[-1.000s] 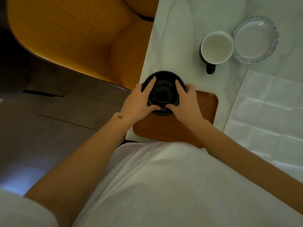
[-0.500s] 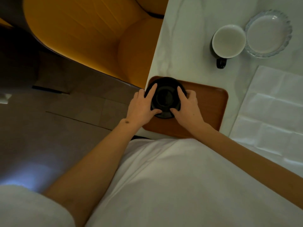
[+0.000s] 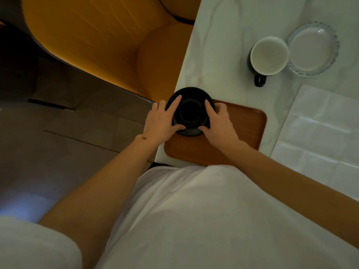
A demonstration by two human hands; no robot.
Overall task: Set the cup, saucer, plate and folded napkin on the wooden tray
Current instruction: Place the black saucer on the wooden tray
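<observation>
Head view, dim and warm-toned overall; soft indoor light, source not visible. Brightest areas were the white marble table (image 3: 223, 45) beyond the right hand (image 3: 219, 125) and the white cloth (image 3: 320, 133) to that hand's right. Dark saucer (image 3: 191, 111) between both hands read nearly black, detail lost. Floor (image 3: 58, 133) left of the left hand (image 3: 161, 123) was murky, with a faint bluish patch below. Wide-angle bending showed at edges; slight softness throughout.
</observation>
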